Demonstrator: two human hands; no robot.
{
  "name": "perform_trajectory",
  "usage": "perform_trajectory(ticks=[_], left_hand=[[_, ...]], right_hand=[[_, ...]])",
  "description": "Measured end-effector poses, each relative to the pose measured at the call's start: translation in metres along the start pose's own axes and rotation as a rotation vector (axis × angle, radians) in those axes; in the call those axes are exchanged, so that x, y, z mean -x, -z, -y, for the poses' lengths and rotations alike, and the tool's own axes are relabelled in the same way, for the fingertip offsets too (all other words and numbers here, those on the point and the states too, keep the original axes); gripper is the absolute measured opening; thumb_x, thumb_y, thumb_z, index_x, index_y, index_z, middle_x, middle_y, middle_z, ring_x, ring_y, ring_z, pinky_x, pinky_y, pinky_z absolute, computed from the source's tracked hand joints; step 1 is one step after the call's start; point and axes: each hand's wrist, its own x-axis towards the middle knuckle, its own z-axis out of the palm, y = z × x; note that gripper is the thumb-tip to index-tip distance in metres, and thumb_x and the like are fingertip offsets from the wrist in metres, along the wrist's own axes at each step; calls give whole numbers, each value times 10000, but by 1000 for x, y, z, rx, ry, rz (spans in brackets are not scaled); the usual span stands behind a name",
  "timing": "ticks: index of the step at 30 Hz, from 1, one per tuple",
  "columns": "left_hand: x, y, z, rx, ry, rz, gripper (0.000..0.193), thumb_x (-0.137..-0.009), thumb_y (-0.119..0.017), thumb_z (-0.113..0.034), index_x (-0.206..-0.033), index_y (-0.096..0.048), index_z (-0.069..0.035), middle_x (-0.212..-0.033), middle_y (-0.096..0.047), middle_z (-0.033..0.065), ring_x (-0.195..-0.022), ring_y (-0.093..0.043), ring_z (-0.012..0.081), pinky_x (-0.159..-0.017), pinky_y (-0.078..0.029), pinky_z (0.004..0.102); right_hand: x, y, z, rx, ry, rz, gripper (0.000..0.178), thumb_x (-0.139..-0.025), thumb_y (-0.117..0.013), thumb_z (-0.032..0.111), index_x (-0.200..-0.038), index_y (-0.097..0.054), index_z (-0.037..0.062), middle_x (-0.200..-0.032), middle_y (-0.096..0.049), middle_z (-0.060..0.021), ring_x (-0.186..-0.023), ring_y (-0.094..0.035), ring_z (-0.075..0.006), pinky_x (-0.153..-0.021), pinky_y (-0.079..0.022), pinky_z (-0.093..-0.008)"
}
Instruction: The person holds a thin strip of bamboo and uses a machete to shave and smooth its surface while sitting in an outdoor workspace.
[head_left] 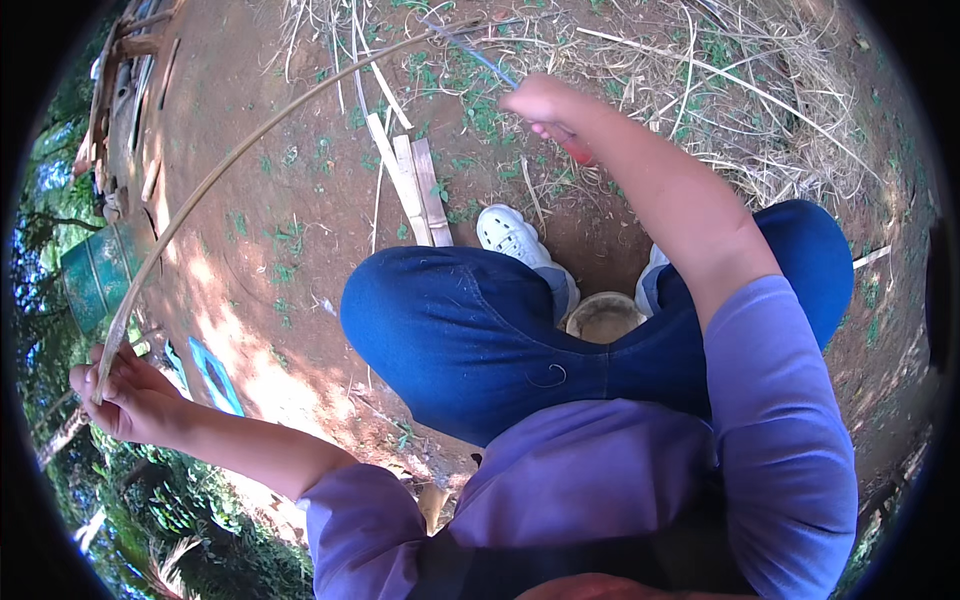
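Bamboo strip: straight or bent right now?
Bent. The bamboo strip arcs from the left hand up toward the right hand.

left hand (135,400) out wide, fingers pinched | right hand (545,105) stretched forward, fist closed

Purple short sleeves (770,400), blue jeans (470,330), white perforated clogs (512,236)

Bare reddish-brown earth ground (300,130) is seen outdoors, dappled by sunlight. Dry straw-coloured grass (760,70) is strewn at the top, pale split wooden slats (415,190) lie in the middle, and green foliage (150,500) is seen lower left.
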Motion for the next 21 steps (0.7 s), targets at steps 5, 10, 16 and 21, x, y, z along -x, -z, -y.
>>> perform_trajectory(ticks=[5, 10, 16, 21], left_hand=[[-24, -10, -8, -30, 84, -8, 229, -964, -710, -241, -962, -658, -18, -918, -436, 18, -850, -542, 201, -713, -478, 337], [-18, -7, -8, 17, 24, 19, 208, -961, -716, -211, -1000, -669, -12, -942, -441, 27, -839, -532, 198, -727, -492, 347], [-12, -34, 3, -12, 1, -225, 238, -995, -669, -136, -1123, -619, 59, -737, -519, 59, -725, -498, 177, -736, -501, 358], [-21, -27, 1, 45, 21, -176, 228, -990, -674, -126, -1131, -639, 50, -804, -625, 92, -729, -560, 170, -715, -501, 343]], right_hand=[[59, -61, 19, -67, 316, -4, 309, -900, -622, 289, -926, -682, -13, -609, -565, -76, -495, -531, -170, -488, -448, -360], [0, -36, -33, -222, -148, -100, 360, -940, -593, 330, -1012, -671, -14, -639, -600, -83, -532, -592, -167, -535, -502, -368], [13, -31, 11, -34, 145, -114, 364, -937, -576, 334, -968, -682, -13, -664, -631, -95, -547, -621, -181, -562, -525, -365], [16, -44, 23, 72, 402, -203, 362, -898, -592, 336, -886, -694, -11, -664, -659, -105, -549, -644, -194, -582, -543, -358]])
